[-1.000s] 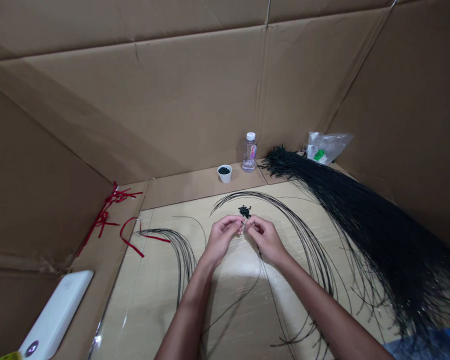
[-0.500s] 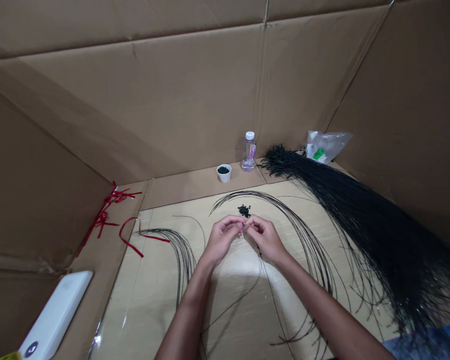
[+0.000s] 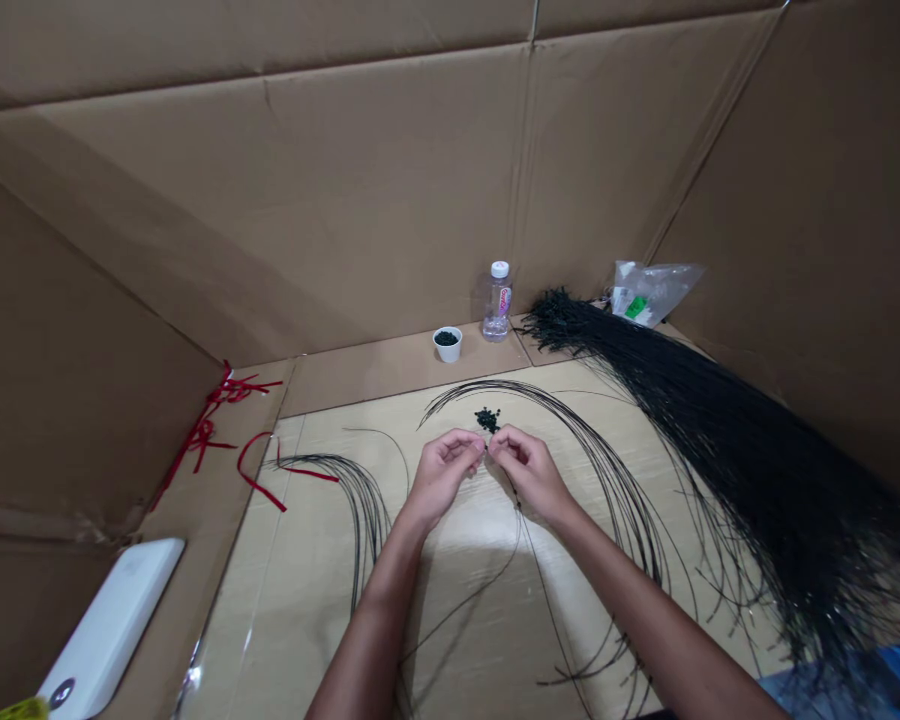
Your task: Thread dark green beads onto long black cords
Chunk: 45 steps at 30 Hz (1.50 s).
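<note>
Over the middle of the table, my left hand (image 3: 444, 475) and my right hand (image 3: 531, 470) meet fingertip to fingertip, both pinched. A thin black cord (image 3: 536, 560) trails down from under my right hand, with a small dark knot or bead (image 3: 518, 505) on it. What sits between the left fingertips is too small to make out. Just beyond the fingers lies a little pile of black beads (image 3: 487, 419). A curved bundle of black cords (image 3: 592, 445) arcs around my right hand, and another bundle of cords (image 3: 360, 490) lies left of my left forearm.
Behind stand a white cup (image 3: 448, 350) of dark beads and a clear bottle (image 3: 498, 305). A thick mass of black cords (image 3: 720, 430) and a plastic bag (image 3: 652, 290) occupy the right. Red ribbons (image 3: 262, 480) and a white device (image 3: 116, 625) lie left. Cardboard walls (image 3: 390, 200) surround the table.
The fingertips of both hands have shifted slightly against each other, with a small gap now between them. Everything else stays in place apart from a tiny camera shift.
</note>
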Motion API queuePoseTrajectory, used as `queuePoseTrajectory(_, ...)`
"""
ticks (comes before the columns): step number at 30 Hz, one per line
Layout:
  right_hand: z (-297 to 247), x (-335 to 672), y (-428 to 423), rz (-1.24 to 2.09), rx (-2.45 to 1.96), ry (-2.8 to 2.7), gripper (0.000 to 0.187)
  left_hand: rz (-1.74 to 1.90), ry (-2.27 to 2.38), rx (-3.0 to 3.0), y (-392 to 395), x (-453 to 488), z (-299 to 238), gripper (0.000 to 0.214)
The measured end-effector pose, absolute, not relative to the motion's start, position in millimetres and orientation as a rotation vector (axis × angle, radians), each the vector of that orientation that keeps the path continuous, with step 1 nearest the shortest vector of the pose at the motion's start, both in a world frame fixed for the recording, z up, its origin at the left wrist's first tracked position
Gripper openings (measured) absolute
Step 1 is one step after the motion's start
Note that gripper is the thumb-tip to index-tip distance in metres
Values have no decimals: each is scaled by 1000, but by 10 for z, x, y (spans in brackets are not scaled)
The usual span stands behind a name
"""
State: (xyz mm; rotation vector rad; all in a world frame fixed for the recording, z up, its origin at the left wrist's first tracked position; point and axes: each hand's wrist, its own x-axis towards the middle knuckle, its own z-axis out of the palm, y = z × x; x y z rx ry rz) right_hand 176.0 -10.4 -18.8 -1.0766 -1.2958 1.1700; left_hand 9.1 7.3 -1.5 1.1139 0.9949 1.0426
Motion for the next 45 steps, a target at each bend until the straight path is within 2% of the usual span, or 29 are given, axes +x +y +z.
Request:
queuePoseTrajectory(3,-191,1764,-95,1173,-1077,-1294,17,1029,989,1103,77,75,-56,29)
queuePoseTrajectory(8,-151,1808,-109,1256,-1051,-1350,8,1100,982,1018,108,65,-140,30)
queuePoseTrajectory(14,-89,1897,-117,1428,-966,-1481,12,1162,934,866,124,75,-69,33)
queuePoseTrajectory(23,-74,1805,-115,1280,-1068,-1355,27,1099,951,940,111,80,-78,34)
queuePoseTrajectory(30,-168,1779,-81,1136,-1136,-1187,12,1146,1097,1053,138,129,-154,36)
queuePoseTrajectory(38,-142,1753,-66,1082,-1165,-943,16,1188,1476,1610,250,318,-200,3)
queuePoseTrajectory(45,-183,1741,-39,1075,-1154,-966,16,1210,1501,1748,332,378,-205,9)
